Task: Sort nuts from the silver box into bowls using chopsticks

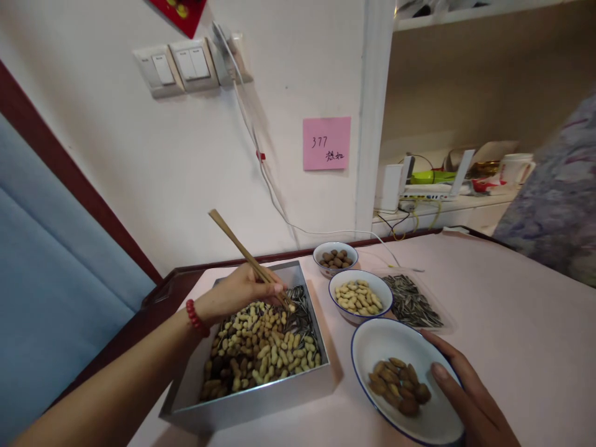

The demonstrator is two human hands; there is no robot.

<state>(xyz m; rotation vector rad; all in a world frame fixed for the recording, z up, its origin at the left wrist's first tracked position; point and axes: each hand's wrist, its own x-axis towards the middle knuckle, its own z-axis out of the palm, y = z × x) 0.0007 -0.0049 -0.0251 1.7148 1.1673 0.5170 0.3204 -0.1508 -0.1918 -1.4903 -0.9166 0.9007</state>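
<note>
My left hand (251, 284), with a red bead bracelet on the wrist, is closed around a pair of wooden chopsticks (237, 242). Their tips are over the grey box (261, 397), close to a small pale piece (292, 308) that looks like a peanut; I cannot tell if they pinch it. Inside the box lie peanuts (284, 354), dark sunflower seeds (300, 310) and brown nuts (223, 369). My right hand (470, 391) grips the right rim of a white blue-edged bowl (386, 344), thumb inside. This bowl is tilted and contains almond-like brown nuts (398, 382).
Behind the held bowl stand a bowl of peanuts (358, 297), a bowl of round brown nuts (335, 257) and a clear tray of sunflower seeds (414, 301). A white cable (321, 232) runs down the wall onto the table. A router (426, 189) sits on the shelf.
</note>
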